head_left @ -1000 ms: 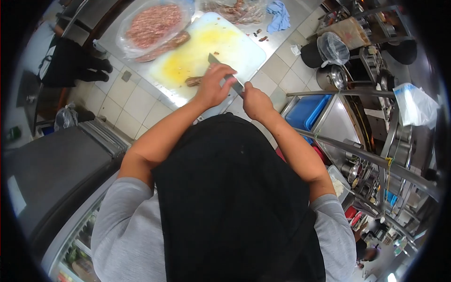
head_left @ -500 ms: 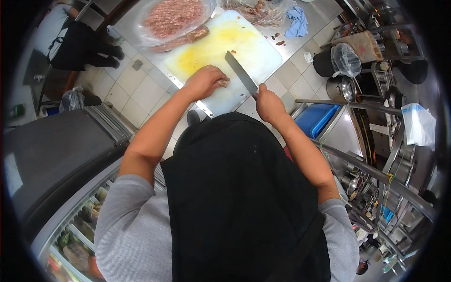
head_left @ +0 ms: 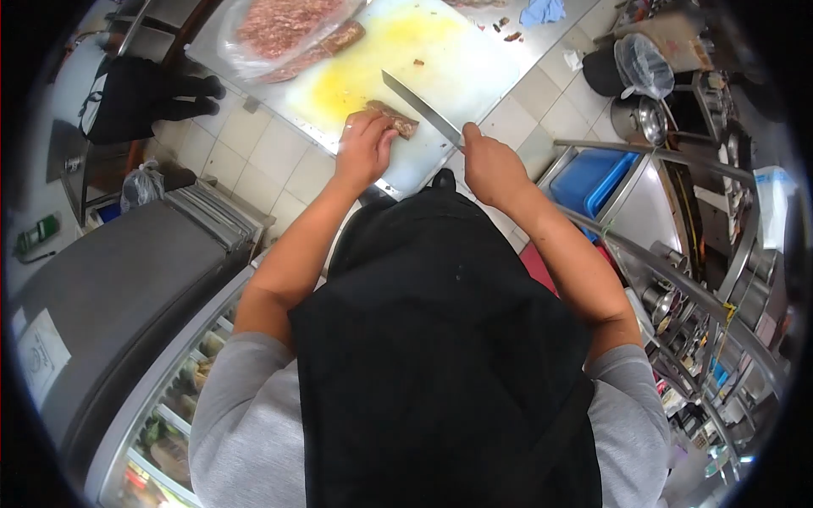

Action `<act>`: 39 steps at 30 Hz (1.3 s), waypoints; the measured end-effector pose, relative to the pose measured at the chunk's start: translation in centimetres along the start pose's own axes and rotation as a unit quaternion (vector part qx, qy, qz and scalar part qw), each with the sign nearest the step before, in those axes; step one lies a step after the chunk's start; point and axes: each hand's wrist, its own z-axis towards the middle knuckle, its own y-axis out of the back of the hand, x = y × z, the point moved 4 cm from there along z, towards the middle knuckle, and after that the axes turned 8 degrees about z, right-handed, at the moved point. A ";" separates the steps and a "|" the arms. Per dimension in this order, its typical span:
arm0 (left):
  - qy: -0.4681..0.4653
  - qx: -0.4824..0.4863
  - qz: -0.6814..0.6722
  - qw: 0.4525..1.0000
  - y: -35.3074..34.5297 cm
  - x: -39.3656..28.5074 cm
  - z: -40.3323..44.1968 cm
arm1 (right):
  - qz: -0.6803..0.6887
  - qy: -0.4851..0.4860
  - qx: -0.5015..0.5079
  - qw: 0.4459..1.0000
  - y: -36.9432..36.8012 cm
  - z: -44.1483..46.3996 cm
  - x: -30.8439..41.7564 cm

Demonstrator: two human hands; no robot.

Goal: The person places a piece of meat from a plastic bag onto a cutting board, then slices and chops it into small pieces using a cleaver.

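My right hand (head_left: 493, 169) is wrapped around the handle of a long knife (head_left: 421, 107). Its blade points up and left across the cutting board (head_left: 461, 55), just right of a brown, log-shaped piece of meat (head_left: 398, 120). With bent fingers, my left hand (head_left: 364, 146) grips that piece from its near left side, covering part of it. The white board has yellow stains and a few small scraps (head_left: 419, 62). Along its far left edge lies a larger length of meat (head_left: 326, 51), beside a clear plastic bag of ground-looking meat (head_left: 284, 30).
A steel table (head_left: 216, 55) carries the board, with a blue cloth (head_left: 542, 12) at its far right. To my right are a rack with blue trays (head_left: 593, 179), a metal pot (head_left: 641, 120) and a lined bin (head_left: 639, 63). Another person (head_left: 135, 102) stands at the far left.
The view has shifted slightly. My left hand has turned, and more of the meat piece now shows under its fingers. The knife blade has come closer to the piece.
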 end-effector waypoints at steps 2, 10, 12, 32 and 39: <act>0.015 0.001 0.044 0.999 -0.2 -0.4 0.1 | 0.005 0.005 0.015 1.000 -0.3 0.0 0.4; 0.024 0.010 0.084 0.996 -1.0 -0.1 -0.2 | -0.001 0.027 0.027 0.999 1.4 -1.6 2.5; 0.016 0.001 0.087 0.996 -1.1 -0.2 -0.1 | 0.015 0.040 0.030 0.999 1.7 -1.9 2.6; 0.029 0.016 0.091 0.995 -1.0 0.3 0.1 | 0.054 0.043 0.079 0.994 2.1 1.9 4.5; 0.037 0.010 0.089 0.995 -1.2 0.4 -0.3 | 0.019 0.021 0.124 0.992 4.5 -0.4 3.7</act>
